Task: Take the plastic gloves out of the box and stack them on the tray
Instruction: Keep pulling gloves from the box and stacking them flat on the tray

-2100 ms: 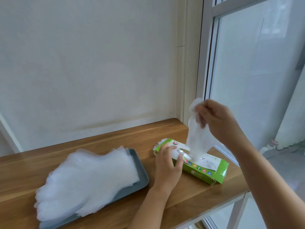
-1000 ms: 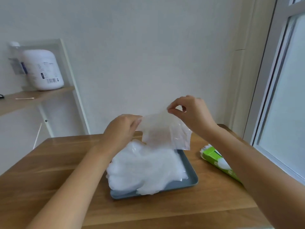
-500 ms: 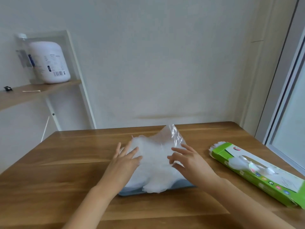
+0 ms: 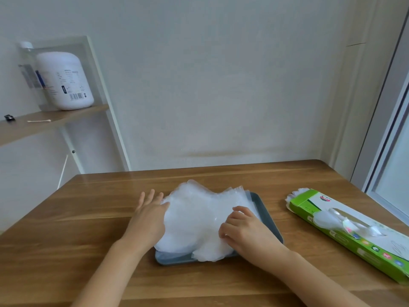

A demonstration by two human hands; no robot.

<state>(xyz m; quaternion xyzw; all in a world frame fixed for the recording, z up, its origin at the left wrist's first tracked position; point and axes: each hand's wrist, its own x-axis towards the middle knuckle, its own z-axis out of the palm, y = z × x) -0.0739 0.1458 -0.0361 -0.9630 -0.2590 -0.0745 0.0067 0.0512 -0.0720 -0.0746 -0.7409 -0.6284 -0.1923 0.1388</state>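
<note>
A stack of clear plastic gloves (image 4: 199,216) lies on a grey tray (image 4: 269,220) in the middle of the wooden table. My left hand (image 4: 148,214) lies flat with straight fingers against the stack's left edge. My right hand (image 4: 244,229) rests on the stack's right side, its fingers bent and pressing down on the top glove. The green glove box (image 4: 352,234) lies flat to the right of the tray, with a crumpled glove (image 4: 332,219) poking out of its opening.
The wooden table (image 4: 77,229) meets a white wall at the back. A shelf (image 4: 44,121) at the upper left holds a large white jar (image 4: 65,82). A window frame (image 4: 385,120) rises along the right side.
A glove pulled from the box was carried over the tray by both hands and laid on the stack. Both hands have come down onto the stack and flattened it.
</note>
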